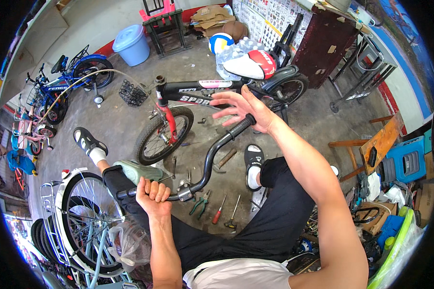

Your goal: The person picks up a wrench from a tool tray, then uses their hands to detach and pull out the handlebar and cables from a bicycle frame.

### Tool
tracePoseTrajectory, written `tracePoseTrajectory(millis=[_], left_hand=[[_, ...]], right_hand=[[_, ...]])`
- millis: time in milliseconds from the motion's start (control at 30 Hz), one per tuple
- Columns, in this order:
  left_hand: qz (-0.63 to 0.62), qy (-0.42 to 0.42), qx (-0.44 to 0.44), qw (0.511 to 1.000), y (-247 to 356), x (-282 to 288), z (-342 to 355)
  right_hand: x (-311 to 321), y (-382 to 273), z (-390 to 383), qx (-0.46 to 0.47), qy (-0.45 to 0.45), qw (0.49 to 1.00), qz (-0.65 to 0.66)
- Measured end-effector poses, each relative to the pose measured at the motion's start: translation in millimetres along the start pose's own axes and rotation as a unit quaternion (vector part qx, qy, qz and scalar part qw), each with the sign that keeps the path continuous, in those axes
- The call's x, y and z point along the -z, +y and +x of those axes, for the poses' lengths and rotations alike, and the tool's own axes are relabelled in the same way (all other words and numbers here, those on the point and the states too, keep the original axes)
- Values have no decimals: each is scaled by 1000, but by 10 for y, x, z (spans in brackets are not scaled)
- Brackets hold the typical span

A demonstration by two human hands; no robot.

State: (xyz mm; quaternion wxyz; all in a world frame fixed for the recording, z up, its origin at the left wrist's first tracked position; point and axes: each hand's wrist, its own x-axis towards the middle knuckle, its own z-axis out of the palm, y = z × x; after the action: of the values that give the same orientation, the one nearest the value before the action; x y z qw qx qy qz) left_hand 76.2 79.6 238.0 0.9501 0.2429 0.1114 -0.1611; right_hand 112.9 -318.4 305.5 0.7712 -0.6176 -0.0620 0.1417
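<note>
My left hand (153,196) is closed round one end of a black bicycle handlebar (208,168), a bent bar with a clamp at its middle, held over my lap. My right hand (243,110) has its fingers spread, with the palm by the ribbed rubber grip (241,127) at the bar's other end; whether they touch I cannot tell. Just beyond stands a small child's bicycle with a black frame (193,91), a red fork (169,123) and a red and white saddle (250,64). Its head tube has no handlebar on it.
On the floor between my feet lie green-handled pliers (199,205), a red screwdriver (219,210), another screwdriver (233,216) and a hammer (226,158). A larger bicycle's wheel (84,216) is at my left. Clutter and a blue stool (406,159) stand right; a blue bin (131,45) stands far back.
</note>
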Motion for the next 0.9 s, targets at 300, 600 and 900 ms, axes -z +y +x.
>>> tracePoseTrajectory(millis=[300, 600, 900], left_hand=[[-22, -37, -4, 999, 189, 141, -73], [-9, -38, -10, 999, 166, 193, 31], [59, -81, -48, 994, 401, 134, 27]], right_hand=[[424, -54, 28, 27, 21, 999, -32], [26, 168, 160, 3, -31, 999, -41], [-75, 51, -146, 61, -86, 762, -638]])
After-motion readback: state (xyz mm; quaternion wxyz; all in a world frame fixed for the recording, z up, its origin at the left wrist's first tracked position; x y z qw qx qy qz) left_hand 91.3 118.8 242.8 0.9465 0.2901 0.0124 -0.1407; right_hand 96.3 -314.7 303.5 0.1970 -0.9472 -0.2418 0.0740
